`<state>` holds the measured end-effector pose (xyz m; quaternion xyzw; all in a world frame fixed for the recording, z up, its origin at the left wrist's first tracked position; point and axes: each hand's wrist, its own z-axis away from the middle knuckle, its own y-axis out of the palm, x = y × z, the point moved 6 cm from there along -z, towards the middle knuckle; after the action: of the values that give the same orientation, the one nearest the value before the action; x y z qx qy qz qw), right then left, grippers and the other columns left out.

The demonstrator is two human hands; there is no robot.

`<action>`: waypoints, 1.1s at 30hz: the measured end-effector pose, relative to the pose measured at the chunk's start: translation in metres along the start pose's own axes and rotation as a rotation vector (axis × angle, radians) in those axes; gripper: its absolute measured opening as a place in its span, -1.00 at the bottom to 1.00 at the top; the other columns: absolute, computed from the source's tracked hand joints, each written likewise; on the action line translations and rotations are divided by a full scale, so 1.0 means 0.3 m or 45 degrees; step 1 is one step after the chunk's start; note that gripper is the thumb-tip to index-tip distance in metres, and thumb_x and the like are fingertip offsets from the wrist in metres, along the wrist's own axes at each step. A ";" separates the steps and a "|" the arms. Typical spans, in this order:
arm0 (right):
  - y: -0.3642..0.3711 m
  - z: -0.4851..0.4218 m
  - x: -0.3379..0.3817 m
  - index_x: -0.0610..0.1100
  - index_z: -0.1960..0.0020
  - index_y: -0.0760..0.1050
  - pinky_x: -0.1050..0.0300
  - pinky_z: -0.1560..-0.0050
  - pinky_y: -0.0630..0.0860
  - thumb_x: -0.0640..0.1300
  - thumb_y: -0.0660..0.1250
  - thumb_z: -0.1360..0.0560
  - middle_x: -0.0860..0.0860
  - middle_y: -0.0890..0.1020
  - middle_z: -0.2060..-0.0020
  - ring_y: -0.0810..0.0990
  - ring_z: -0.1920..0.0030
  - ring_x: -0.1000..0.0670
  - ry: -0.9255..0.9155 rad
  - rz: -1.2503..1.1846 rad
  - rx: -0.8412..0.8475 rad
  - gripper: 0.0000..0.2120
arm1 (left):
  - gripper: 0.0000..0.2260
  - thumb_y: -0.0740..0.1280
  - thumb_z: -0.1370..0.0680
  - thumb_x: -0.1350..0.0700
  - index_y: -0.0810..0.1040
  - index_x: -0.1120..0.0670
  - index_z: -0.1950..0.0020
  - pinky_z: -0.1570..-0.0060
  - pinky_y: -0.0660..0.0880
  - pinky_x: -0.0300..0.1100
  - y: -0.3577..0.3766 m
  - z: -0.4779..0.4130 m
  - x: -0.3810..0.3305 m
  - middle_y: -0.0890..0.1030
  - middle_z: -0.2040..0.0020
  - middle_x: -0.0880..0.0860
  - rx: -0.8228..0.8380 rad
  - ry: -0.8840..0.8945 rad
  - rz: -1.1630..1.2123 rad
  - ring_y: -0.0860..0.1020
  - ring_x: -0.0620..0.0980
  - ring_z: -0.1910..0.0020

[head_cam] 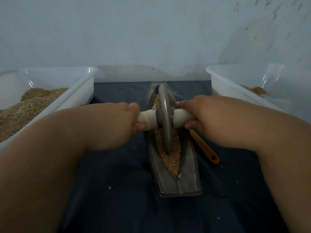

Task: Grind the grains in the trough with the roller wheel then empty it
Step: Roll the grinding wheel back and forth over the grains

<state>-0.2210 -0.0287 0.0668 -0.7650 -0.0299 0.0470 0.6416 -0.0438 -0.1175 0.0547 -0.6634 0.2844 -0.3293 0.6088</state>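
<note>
**A:** In the middle of the dark cloth (117,190), we see both our arms reach forward. What do our hands do?

**B:** Our left hand (125,120) curls tight round the white handle (148,120) on one side of the roller wheel (165,115). Our right hand (207,115) curls round it on the other side.

**A:** Where is the wheel?

**B:** We see it stand on its edge inside the long gray trough (185,180). The trough lies on the cloth between the left tub (80,98) and the right tub (227,91).

**A:** How do the grains (170,159) look?

**B:** We see them tan and bumpy, in a thin pointed strip. The wheel's low edge sits in them. An orange tool (206,148) lies just beside the trough.
</note>
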 end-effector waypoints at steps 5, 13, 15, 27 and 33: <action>0.071 -0.093 -0.070 0.09 -0.47 0.24 -0.10 -0.09 0.41 0.07 0.17 -0.60 -0.03 0.52 -0.11 0.48 -0.09 -0.12 0.096 0.042 -0.271 -0.56 | -0.69 -0.03 -0.54 -0.21 0.34 -0.03 0.01 0.18 0.32 -0.06 0.010 -0.085 0.028 0.43 0.11 -0.04 -0.338 -0.183 -0.135 0.45 0.01 0.18; 0.104 -0.137 -0.096 0.03 -0.53 0.18 -0.09 -0.19 0.27 0.09 0.12 -0.61 -0.04 0.47 -0.23 0.41 -0.18 -0.15 0.185 0.073 -0.392 -0.49 | -0.59 0.07 -0.57 -0.14 0.41 0.12 -0.23 -0.10 0.31 0.09 0.031 -0.127 0.026 0.49 -0.10 0.13 -0.539 -0.274 -0.277 0.47 0.21 -0.04; 0.090 -0.124 -0.089 0.03 -0.55 0.13 -0.11 -0.22 0.28 0.13 0.05 -0.61 -0.04 0.47 -0.24 0.41 -0.20 -0.15 0.170 0.037 -0.328 -0.47 | -0.58 0.06 -0.57 -0.16 0.40 0.10 -0.23 -0.08 0.34 0.09 0.026 -0.116 0.023 0.50 -0.10 0.13 -0.507 -0.255 -0.275 0.48 0.19 -0.03; -0.022 0.022 -0.029 0.28 -0.51 0.12 0.11 -0.14 0.38 0.14 0.21 -0.55 0.23 0.37 -0.03 0.43 -0.12 0.12 -0.049 -0.107 0.139 -0.44 | -0.68 -0.04 -0.40 -0.33 0.26 -0.11 0.15 0.29 0.33 -0.20 -0.028 0.031 -0.026 0.49 0.22 -0.07 0.135 -0.032 0.036 0.47 -0.14 0.27; 0.038 -0.055 -0.084 0.26 -0.49 0.19 0.13 -0.07 0.28 0.04 0.21 -0.61 0.02 0.47 -0.25 0.43 -0.23 0.00 0.083 -0.264 0.021 -0.52 | -0.71 0.03 -0.52 -0.26 0.29 -0.06 0.15 0.29 0.31 -0.13 -0.009 -0.045 0.018 0.49 0.19 -0.07 -0.112 -0.094 0.016 0.47 -0.09 0.25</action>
<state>-0.2443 -0.0494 0.0592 -0.7535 -0.0878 -0.0442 0.6500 -0.0510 -0.1299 0.0584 -0.6993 0.2801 -0.2879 0.5913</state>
